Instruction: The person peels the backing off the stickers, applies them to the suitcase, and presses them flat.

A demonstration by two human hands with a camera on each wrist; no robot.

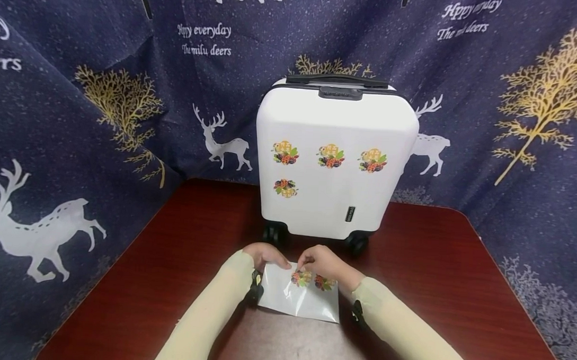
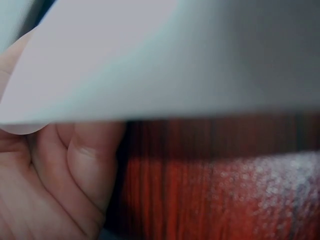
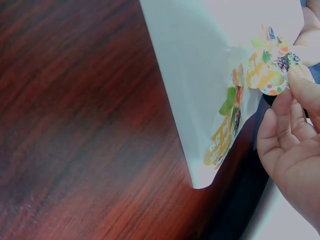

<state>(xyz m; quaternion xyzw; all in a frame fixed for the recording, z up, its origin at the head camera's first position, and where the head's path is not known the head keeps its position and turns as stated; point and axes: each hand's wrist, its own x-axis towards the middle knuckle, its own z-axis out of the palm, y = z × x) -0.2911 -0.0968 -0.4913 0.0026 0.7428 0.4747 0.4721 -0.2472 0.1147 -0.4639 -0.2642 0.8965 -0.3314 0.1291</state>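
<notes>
A glossy white sticker sheet (image 1: 284, 296) is held over the near side of the table, with two fruit stickers along its far part. My left hand (image 1: 268, 254) grips its far left corner, thumb on top; the left wrist view shows curled fingers (image 2: 90, 165) under the sheet (image 2: 150, 65). With thumb and fingertips, my right hand (image 1: 325, 262) pinches the edge of one fruit sticker (image 3: 270, 75), whose rim stands partly off the backing in the right wrist view. The other sticker (image 3: 227, 120) lies on the bent sheet, near its corner.
A white suitcase (image 1: 326, 202) stands upright on its dark wheels behind the hands. Three fruit stickers line its upper front, and one inverted sticker (image 1: 285, 188) sits below the left one. The reddish-brown table (image 1: 171, 260) extends to both sides; a blue deer-patterned cloth (image 1: 167, 107) hangs behind.
</notes>
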